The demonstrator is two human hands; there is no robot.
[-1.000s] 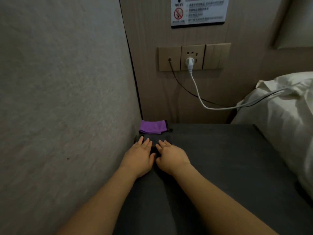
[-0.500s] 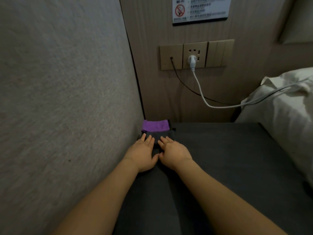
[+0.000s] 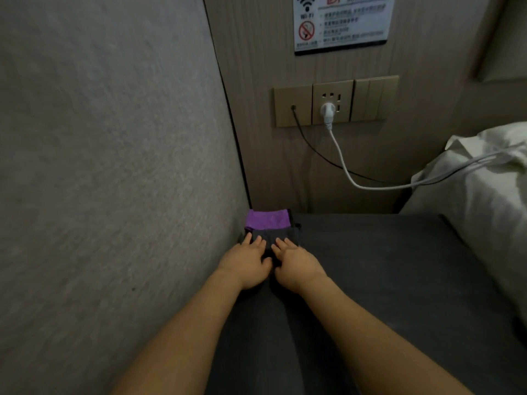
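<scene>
Movement: since the earlier frames both hands have been slid forward along the dark surface, toward the corner, and a dark grey folded cloth [image 3: 281,236] has been pushed up against the purple folded cloth [image 3: 267,218]; before, a gap was seen between the two.
Left hand: the left hand [image 3: 244,263] is laid flat, palm down, with the fingers straight and slightly spread; the fingertips rest on the near left part of the grey cloth, close beside the grey wall [image 3: 114,166].
Right hand: the right hand [image 3: 296,262] is also laid flat with straight fingers, on the near right part of the same cloth. Nothing is gripped by either hand; the cloth is only pressed and pushed.
Grey cloth: it lies in the far left corner of the dark grey bed surface [image 3: 385,280], and its far edge touches or slightly covers the near edge of the purple one.
Meaning: the grey cloth seems to be almost brought to its place beside the purple one, so little pushing is judged to be left.
Surroundings: a white cable [image 3: 342,163] is plugged into the wall socket [image 3: 332,102], and a white pillow [image 3: 484,195] is seen at the right.
</scene>
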